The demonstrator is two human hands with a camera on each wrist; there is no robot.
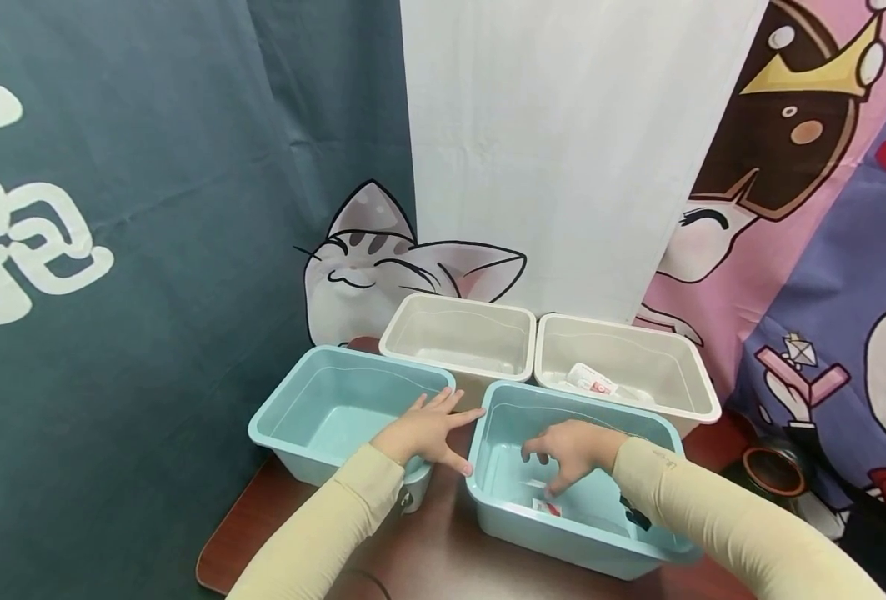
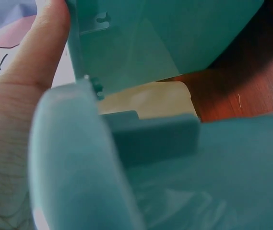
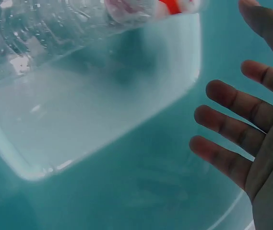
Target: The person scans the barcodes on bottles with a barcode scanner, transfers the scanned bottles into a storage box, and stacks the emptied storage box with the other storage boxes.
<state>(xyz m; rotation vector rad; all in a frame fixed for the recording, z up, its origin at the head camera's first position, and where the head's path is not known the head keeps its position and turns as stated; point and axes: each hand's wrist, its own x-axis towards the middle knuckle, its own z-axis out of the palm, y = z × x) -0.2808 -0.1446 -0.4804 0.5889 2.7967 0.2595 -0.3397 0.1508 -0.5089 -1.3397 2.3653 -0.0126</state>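
My right hand (image 1: pixel 573 454) reaches down into the right blue bin (image 1: pixel 555 529), its fingers spread and slightly bent with nothing between them. On that bin's floor lies a clear plastic bottle (image 3: pixel 78 33) with a red and white label (image 1: pixel 547 507). In the right wrist view the fingertips (image 3: pixel 206 146) are apart from the bottle. Fingers splayed, my left hand (image 1: pixel 427 429) spans the gap between the two blue bins, over the near right corner of the left blue bin (image 1: pixel 322 457). Its fingertips are right at the right bin's rim.
Behind stand two cream bins, a left one (image 1: pixel 458 360) and a right one (image 1: pixel 701 375); the right one holds a white-and-red labelled item (image 1: pixel 591 380). All stand on a brown table (image 1: pixel 443 558). A dark round object (image 1: pixel 773 471) is at the right. Printed curtains hang behind.
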